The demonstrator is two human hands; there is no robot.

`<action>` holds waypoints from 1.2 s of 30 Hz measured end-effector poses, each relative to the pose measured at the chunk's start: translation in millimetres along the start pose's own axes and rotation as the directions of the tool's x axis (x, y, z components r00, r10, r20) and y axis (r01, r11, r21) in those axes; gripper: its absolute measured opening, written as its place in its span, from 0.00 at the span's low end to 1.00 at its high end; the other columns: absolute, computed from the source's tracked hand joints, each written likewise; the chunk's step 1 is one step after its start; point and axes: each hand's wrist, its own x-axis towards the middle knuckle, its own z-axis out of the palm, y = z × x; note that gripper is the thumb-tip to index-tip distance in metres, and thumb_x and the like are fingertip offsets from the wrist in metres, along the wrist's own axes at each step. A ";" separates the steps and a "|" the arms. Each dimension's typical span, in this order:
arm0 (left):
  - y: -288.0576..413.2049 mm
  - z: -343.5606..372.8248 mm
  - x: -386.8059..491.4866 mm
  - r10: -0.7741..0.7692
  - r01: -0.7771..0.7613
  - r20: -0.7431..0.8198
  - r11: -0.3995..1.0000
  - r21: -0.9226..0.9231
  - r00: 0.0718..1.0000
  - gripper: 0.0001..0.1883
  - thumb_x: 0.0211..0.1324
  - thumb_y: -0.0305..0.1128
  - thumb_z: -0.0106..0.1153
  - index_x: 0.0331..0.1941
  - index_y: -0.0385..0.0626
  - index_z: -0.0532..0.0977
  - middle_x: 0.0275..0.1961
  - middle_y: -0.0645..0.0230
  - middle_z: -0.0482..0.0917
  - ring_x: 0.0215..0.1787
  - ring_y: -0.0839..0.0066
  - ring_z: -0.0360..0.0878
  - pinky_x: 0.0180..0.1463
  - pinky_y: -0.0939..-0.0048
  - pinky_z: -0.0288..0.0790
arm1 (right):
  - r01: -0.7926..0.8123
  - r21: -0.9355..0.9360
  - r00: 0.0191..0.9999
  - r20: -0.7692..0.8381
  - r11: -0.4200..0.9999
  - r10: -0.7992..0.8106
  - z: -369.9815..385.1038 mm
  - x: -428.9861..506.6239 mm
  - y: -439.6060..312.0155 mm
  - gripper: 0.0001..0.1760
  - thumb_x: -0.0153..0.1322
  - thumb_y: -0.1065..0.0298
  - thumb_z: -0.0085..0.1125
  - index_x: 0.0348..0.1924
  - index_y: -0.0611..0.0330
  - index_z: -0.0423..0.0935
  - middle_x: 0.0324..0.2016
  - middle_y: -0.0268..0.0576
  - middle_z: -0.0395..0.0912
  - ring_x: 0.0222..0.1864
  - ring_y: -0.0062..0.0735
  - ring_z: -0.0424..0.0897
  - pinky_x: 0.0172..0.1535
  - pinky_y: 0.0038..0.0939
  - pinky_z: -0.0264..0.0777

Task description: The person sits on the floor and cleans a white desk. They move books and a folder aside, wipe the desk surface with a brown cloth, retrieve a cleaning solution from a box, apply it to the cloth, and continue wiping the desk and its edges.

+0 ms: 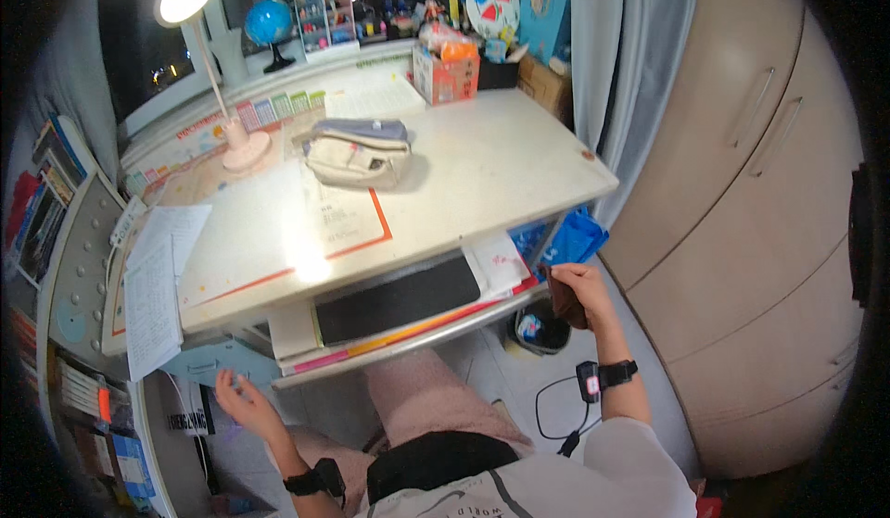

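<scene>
My right hand (589, 290) grips a dark brown, limp item (567, 302), possibly cloth or leather, over the floor at the desk's right end. Just below and left of it stands a small black bin (544, 329) with litter inside. My left hand (243, 405) hangs in the air with fingers apart and nothing in it, nearest to a light blue drawer front (222, 359) under the desk. Between my hands, a pulled-out tray (410, 351) beneath the desktop holds a black mat (400, 298) and papers (497, 261).
On the white desk (480, 163) lie a beige pencil case (358, 159) and loose papers (153, 302), with a lit lamp (240, 146) behind. An orange box (448, 73) stands at the back. A cabinet (723, 219) bounds the right, a bookshelf (76, 295) the left. A cable (539, 407) crosses the floor.
</scene>
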 end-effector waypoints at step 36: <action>199.1 185.6 149.3 0.023 0.686 0.874 0.610 -0.397 0.485 0.25 0.64 0.53 0.58 0.36 0.35 0.79 0.28 0.67 0.80 0.28 0.78 0.76 0.33 0.73 0.70 | 0.385 -0.696 0.851 0.522 0.607 0.059 55.0 329.5 -287.4 0.19 0.67 0.60 0.60 0.49 0.55 0.80 0.37 0.35 0.81 0.37 0.26 0.79 0.36 0.33 0.79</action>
